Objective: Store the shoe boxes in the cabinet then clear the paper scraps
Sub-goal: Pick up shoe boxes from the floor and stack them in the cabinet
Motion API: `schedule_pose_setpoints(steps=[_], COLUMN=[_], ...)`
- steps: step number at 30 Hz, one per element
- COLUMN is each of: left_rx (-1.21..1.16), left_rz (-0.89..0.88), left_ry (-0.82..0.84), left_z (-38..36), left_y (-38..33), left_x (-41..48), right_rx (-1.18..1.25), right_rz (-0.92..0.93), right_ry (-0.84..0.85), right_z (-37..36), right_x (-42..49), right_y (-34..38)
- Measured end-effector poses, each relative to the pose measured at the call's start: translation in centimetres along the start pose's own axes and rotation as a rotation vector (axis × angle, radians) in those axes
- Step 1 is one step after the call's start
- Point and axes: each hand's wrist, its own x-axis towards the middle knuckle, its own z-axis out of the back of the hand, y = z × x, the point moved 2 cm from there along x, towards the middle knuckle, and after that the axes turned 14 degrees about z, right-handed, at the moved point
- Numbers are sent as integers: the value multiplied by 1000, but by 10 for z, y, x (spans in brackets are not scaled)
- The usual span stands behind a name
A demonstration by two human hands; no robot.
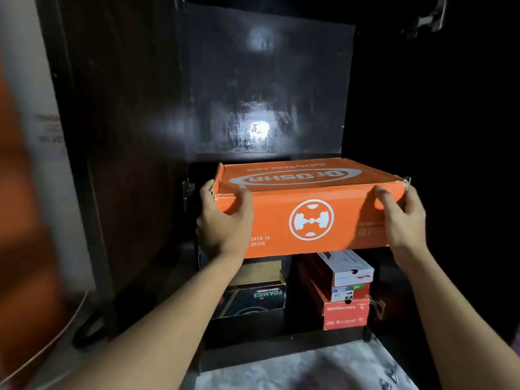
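Note:
An orange shoe box (306, 209) with a white round logo and an upside-down oval label on its lid is held level at the mouth of a dark cabinet (267, 94). My left hand (225, 218) grips its left corner, thumb on the lid's edge. My right hand (402, 220) grips its right corner the same way. The box hangs above the lower compartment, at the height of the upper one. No paper scraps are in view.
Below sit stored boxes: a black one (253, 299) with a tan box on top at the left, and red and white ones (346, 294) stacked at the right. The open cabinet door (126, 136) stands at the left. A pale marbled floor (304, 370) lies below.

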Motion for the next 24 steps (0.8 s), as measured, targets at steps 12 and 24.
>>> schedule_pose_setpoints(steps=[12,24], left_rx=[763,922], left_rz=[-675,-250], left_ry=[-74,210], left_z=[-31,-99], left_y=[54,47], left_x=[59,133], right_rx=[-85,-471], right_rz=[-78,59], right_ry=[81,557], right_z=[-109,-200], right_x=[-3,12], right_y=[-57,-74])
